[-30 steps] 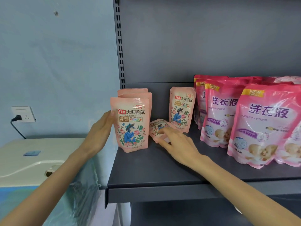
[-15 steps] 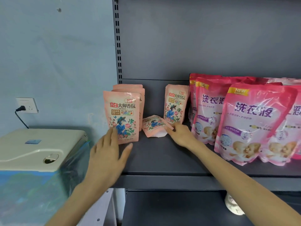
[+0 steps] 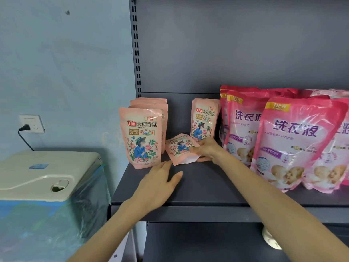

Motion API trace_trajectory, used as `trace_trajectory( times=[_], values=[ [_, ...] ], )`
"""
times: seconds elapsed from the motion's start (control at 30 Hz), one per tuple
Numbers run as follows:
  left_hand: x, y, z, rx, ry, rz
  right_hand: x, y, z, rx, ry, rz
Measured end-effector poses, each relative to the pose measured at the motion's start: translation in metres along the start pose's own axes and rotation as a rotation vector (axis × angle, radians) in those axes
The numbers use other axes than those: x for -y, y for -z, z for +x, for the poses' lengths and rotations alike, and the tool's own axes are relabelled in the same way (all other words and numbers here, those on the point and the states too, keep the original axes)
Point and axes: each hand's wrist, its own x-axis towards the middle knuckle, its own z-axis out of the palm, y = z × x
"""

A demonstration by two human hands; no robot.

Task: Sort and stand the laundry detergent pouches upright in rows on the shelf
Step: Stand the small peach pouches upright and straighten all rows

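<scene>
1. The right hand [image 3: 206,150] is gripping the fallen small peach floral plastic pouch [image 3: 179,148] by its right edge. The pouch is lying tilted on the dark grey metal shelf [image 3: 217,188], between the row of standing peach pouches [image 3: 140,137] and the lone upright peach pouch [image 3: 204,120].
2. The left hand [image 3: 160,183] is reaching in open with straight fingers, holding nothing, just beside the front pouch's base.
3. Standing the pouch well is probably calling for a lift by its top, letting the base spread flat.
4. The soft pouch is likely risking a slump, so the open hand should be steadying it.
</scene>
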Motion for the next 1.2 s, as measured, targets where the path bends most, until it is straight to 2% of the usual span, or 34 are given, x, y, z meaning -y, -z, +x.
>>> trace_trajectory(
  times=[0.17, 0.4, 0.6, 0.8, 0.9, 1.0, 1.2],
  values=[
    [-0.004, -0.001, 0.015, 0.068, -0.017, -0.229, -0.014, 0.008, -0.018, -0.033, 0.065, 0.078],
    [-0.013, -0.006, 0.033, 0.150, 0.104, -0.706, -0.025, 0.015, -0.054, -0.109, 0.230, 0.220],
    [-0.028, -0.007, 0.042, 0.089, 0.253, -1.045, -0.032, 0.018, -0.077, -0.160, 0.335, 0.275],
    [-0.026, -0.016, 0.054, 0.079, 0.311, -1.089, -0.033, 0.025, -0.093, -0.220, 0.438, 0.443],
    [-0.030, -0.011, 0.053, 0.079, 0.185, -1.228, -0.030, 0.029, -0.101, -0.219, 0.494, 0.471],
    [-0.029, -0.005, 0.055, -0.001, 0.110, -1.258, -0.029, 0.033, -0.105, -0.192, 0.508, 0.493],
    [-0.025, 0.002, 0.062, -0.134, -0.012, -1.094, -0.029, 0.037, -0.106, -0.141, 0.468, 0.481]
  ],
)
